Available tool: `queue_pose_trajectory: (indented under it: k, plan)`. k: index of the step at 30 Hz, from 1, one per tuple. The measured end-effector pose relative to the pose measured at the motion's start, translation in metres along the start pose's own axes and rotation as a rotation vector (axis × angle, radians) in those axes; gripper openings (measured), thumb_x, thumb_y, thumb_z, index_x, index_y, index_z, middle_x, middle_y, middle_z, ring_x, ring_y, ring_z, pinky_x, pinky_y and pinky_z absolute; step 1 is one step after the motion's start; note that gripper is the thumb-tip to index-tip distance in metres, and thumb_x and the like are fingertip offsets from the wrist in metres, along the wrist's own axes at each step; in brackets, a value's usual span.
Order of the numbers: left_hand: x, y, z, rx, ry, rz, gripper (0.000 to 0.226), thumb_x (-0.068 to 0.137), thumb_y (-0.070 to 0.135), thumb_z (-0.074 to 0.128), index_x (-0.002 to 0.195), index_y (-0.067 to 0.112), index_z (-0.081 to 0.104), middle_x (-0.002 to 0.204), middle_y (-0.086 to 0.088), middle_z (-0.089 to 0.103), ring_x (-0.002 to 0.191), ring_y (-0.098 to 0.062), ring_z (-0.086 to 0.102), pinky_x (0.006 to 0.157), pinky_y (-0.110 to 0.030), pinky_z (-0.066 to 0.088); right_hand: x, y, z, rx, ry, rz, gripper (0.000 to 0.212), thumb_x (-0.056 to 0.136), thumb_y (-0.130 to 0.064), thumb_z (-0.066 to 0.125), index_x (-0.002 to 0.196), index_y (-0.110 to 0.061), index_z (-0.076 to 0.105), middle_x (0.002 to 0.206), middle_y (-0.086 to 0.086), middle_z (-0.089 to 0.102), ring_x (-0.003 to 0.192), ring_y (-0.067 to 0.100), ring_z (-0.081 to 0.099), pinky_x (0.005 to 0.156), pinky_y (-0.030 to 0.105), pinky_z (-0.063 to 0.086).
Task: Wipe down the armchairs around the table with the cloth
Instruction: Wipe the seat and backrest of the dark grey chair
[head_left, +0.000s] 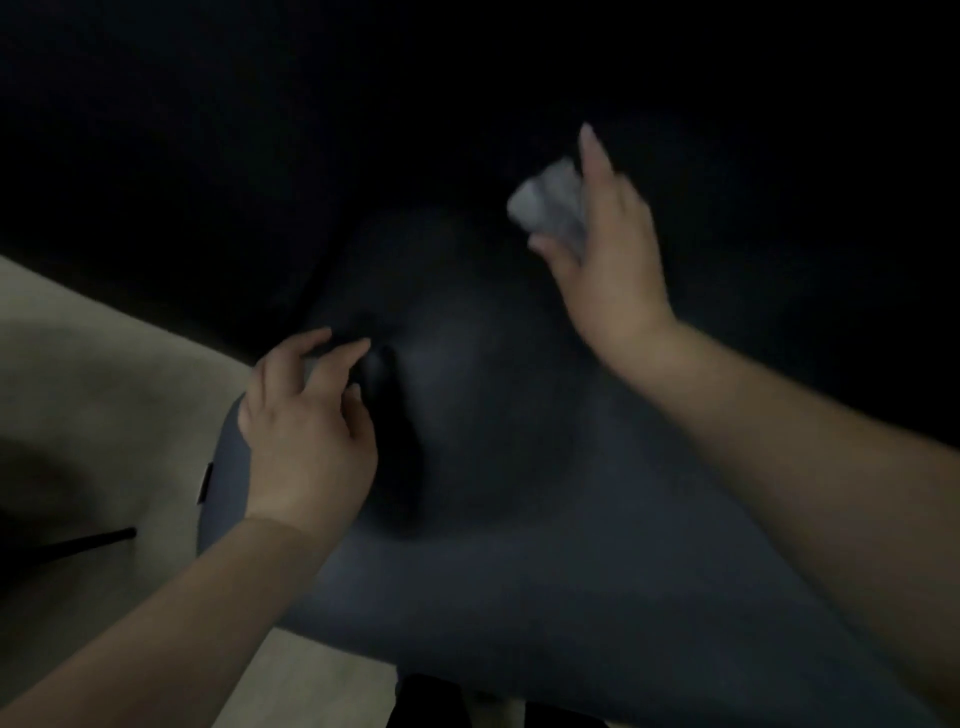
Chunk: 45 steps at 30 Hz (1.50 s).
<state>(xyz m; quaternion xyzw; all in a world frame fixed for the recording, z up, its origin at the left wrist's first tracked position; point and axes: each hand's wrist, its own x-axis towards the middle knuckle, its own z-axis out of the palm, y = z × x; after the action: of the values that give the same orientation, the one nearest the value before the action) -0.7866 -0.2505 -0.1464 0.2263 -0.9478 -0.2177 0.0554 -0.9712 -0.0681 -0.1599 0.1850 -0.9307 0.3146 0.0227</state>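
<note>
The scene is dim and blurred. The right hand (608, 249) is raised over the far part of a dark grey armchair (519, 493), and its grip is closed on a bunched pale cloth (550, 205), pinched between thumb and fingers with the forefinger pointing up and away. The cloth sits on the left side of that hand, lifted clear of the upholstery as far as can be told; contact cannot be confirmed in this light.

The left hand (306, 415) lies on the chair's near left edge, fingers spread and loosely bent, holding nothing, its fingertips beside a dark fold in the padding. It looks to be steadying the chair.

The chair's padded surface stretches from the lower right up toward the centre, so the unwiped stretch lies below and toward the person from the cloth. The right hand is the one placed to bring the cloth down onto it. Pale floor (88, 374) shows at the left.
</note>
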Motion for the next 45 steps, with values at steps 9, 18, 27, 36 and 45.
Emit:
queue_pose_trajectory:
  k: [9, 18, 27, 36, 45]
  plan:
    - [-0.033, -0.026, -0.006, 0.019, -0.052, -0.082, 0.043, 0.087, 0.008, 0.056, 0.129, 0.016, 0.056, 0.130, -0.011, 0.048, 0.118, -0.033, 0.038, 0.099, -0.050, 0.033, -0.050, -0.062, 0.062, -0.111, -0.298, -0.424, 0.045, 0.090, -0.022, 0.059, 0.134, -0.020, 0.054, 0.116, 0.013, 0.055, 0.103, 0.034, 0.051, 0.074, 0.039, 0.044]
    - [-0.052, -0.015, -0.010, -0.009, -0.155, 0.075, 0.042, 0.087, 0.010, 0.058, 0.128, 0.015, 0.056, 0.128, -0.011, 0.049, 0.117, -0.032, 0.042, 0.099, -0.048, 0.035, -0.191, -0.020, -0.030, -0.044, -0.465, -0.443, 0.043, 0.081, -0.023, 0.072, 0.123, -0.025, 0.063, 0.108, -0.001, 0.061, 0.093, 0.019, 0.055, 0.079, 0.032, 0.045]
    - [-0.076, 0.006, 0.013, -0.012, -0.249, 0.224, 0.045, 0.085, 0.013, 0.061, 0.129, 0.020, 0.056, 0.132, -0.007, 0.046, 0.117, -0.028, 0.038, 0.098, -0.050, 0.034, -0.237, 0.043, -0.070, -0.274, 0.203, 0.458, 0.047, 0.085, -0.006, 0.066, 0.131, -0.004, 0.055, 0.109, 0.027, 0.053, 0.096, 0.045, 0.050, 0.089, 0.048, 0.042]
    - [-0.081, 0.012, 0.012, 0.037, -0.299, 0.251, 0.046, 0.087, 0.016, 0.060, 0.132, 0.022, 0.053, 0.136, -0.006, 0.042, 0.121, -0.031, 0.035, 0.100, -0.052, 0.032, -0.253, -0.022, -0.044, -0.100, 0.142, 0.354, 0.047, 0.087, -0.011, 0.065, 0.133, -0.012, 0.055, 0.111, 0.018, 0.055, 0.096, 0.037, 0.053, 0.086, 0.048, 0.046]
    - [-0.086, -0.004, 0.005, 0.088, -0.308, 0.273, 0.050, 0.087, 0.014, 0.060, 0.135, 0.022, 0.051, 0.139, -0.008, 0.040, 0.122, -0.033, 0.034, 0.100, -0.053, 0.032, -0.326, 0.030, -0.069, -0.207, 0.258, 0.674, 0.049, 0.093, -0.014, 0.057, 0.141, -0.011, 0.046, 0.116, 0.026, 0.046, 0.102, 0.043, 0.046, 0.093, 0.048, 0.039]
